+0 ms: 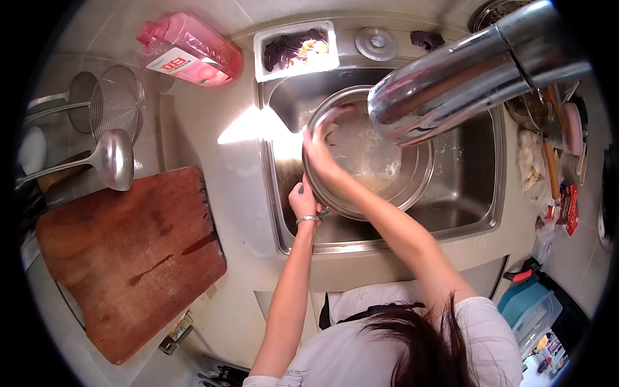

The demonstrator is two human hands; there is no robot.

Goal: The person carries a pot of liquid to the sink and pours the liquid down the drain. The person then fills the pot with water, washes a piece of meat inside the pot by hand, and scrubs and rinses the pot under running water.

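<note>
A round metal pot [422, 187] with some cloudy water in it sits in the steel sink [471, 193]. My left hand [304, 201] is closed around its dark handle at the near left side. At the pot's left rim is my right hand [320, 151], reaching over and into the pot. Its fingers are smeared by motion along the inner wall, so I cannot make out whether they hold anything. The large chrome faucet [451, 84] hangs over the pot from the upper right and hides part of it.
A pink detergent bottle [200, 55] and a white tray [259, 48] of dark and pale food pieces stand behind the sink, beside a drain plug [376, 44]. Left are a wooden cutting board [129, 258], a ladle [115, 161] and a strainer [116, 103].
</note>
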